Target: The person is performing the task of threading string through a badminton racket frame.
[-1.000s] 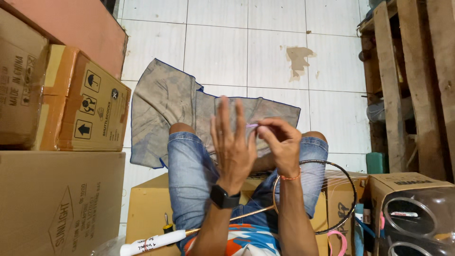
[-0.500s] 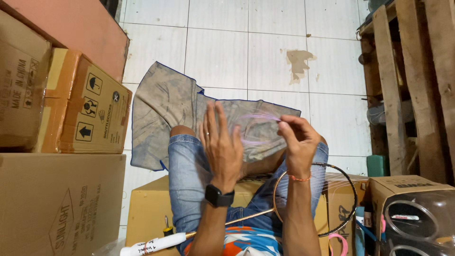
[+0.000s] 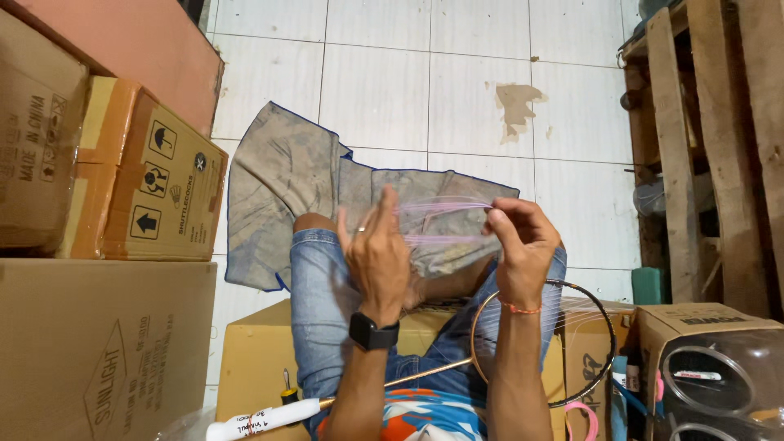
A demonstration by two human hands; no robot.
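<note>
Thin pink racket string (image 3: 445, 219) runs in several strands between my two raised hands. My left hand (image 3: 376, 253), with a ring and a black wrist watch, has the strands looped around its upright fingers. My right hand (image 3: 523, 245) pinches the string's other end at the fingertips. A badminton racket (image 3: 563, 327) with a black and gold frame lies across my lap, its white grip (image 3: 261, 418) pointing lower left. I sit in denim shorts, knees up.
A dirty grey cloth (image 3: 286, 180) lies on the white tiled floor beyond my knees. Cardboard boxes (image 3: 98, 343) stack up on the left and under me. A wooden pallet (image 3: 710, 147) stands on the right, with a speaker-like box (image 3: 710, 367) below.
My hands have moved apart, the right one shifting right, and the pink strands now stretch longer between them. The left hand stayed nearly in place.
</note>
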